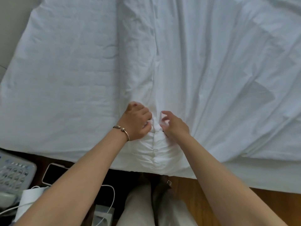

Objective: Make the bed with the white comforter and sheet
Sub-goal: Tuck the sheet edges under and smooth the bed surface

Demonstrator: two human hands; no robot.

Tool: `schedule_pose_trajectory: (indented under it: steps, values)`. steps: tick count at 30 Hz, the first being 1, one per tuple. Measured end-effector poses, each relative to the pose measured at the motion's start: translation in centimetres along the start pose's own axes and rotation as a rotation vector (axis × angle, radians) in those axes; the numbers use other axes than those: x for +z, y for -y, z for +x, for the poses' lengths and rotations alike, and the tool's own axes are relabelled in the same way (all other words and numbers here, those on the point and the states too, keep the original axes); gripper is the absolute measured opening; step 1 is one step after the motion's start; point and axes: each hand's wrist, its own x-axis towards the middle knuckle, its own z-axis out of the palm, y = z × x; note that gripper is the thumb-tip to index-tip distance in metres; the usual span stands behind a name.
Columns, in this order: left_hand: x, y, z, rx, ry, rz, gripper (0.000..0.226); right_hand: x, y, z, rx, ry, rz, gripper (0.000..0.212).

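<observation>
Both hands, left hand (137, 122) and right hand (175, 123), apparently pinch the creased white comforter (203, 62).

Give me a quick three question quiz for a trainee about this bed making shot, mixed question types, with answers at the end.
1. True or false: both hands pinch the white cotton comforter at its bunched middle seam.
2. Which wrist wears the thin metal bracelet? A left, B right.
3. Fill in: the black smartphone lies on the dark nightstand beside the grey keypad ____.

Key: 1 true, left hand and right hand both grip there. 2 A. 3 telephone.
</observation>
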Motion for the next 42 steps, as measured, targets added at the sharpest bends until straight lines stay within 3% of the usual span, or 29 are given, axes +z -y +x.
schedule_pose_trajectory:
  steps: [4,6,10,14,17,19,21,23,26,30,33,35,37,38,40,42]
  values:
    - [1.2,0.3,-0.7,0.076,0.029,-0.023,0.029,1.6,0.6,0.4,0.088,-0.08,0.189,0.007]
    - [1.4,0.4,-1.2,0.05,-0.006,-0.035,0.028,1.4,-0.1,-0.1,0.123,-0.187,0.2,0.005]
    - [1.0,0.9,-2.8,-0.043,-0.036,-0.006,0.037,-1.1,-5.0,-2.8,0.364,-0.425,0.127,0.007]
    - [-0.6,-0.8,-1.7,-0.14,0.154,0.086,0.046,-2.3,-6.1,-3.1,0.303,-0.346,0.06,0.008]
    - [-0.8,-3.2,1.6,0.095,0.443,0.094,0.061,-1.3,-3.0,-3.1,-0.148,-0.358,0.048,0.022]
    - [-0.7,-4.1,2.9,0.154,0.534,0.061,0.047,-0.5,-1.1,-3.5,-0.334,-0.174,0.159,0.028]
    - [0.1,-3.7,2.0,0.11,0.481,0.068,0.037,0.4,-0.7,-3.6,-0.228,0.019,0.123,0.04]
    - [0.3,-2.1,-0.8,0.07,0.402,0.08,0.041,1.2,-1.3,-3.7,-0.149,0.128,-0.135,0.05]
    - [-0.9,1.4,-6.9,0.005,0.265,0.039,0.043,2.4,-1.1,-4.6,-0.256,0.163,-0.374,0.046]
    - [-4.1,5.0,-12.3,-0.325,0.537,0.06,0.061,2.4,-2.7,-6.0,-0.227,0.142,-0.479,0.048]
    - [-4.3,4.3,-9.1,-0.456,0.71,0.192,0.064,3.7,-1.7,-6.5,-0.226,0.157,-0.518,0.038]
    - [-4.4,2.8,-5.4,-0.458,0.653,0.25,0.065,5.4,0.5,-6.5,-0.301,0.108,-0.432,0.035]
    - [-4.1,1.8,-2.7,-0.398,0.529,0.156,0.042,6.6,2.6,-6.0,-0.414,0.004,-0.274,0.034]
    - [-3.8,1.1,-2.1,-0.345,0.575,0.107,0.034,6.9,3.4,-5.8,-0.45,-0.023,-0.221,0.031]
    - [-2.4,0.3,-3.2,-0.297,0.724,0.135,0.036,7.2,4.3,-5.5,-0.447,0.082,-0.213,0.031]
    - [-1.9,0.9,-6.4,-0.371,0.743,0.198,0.047,7.3,4.7,-5.4,-0.381,0.246,-0.332,0.04]
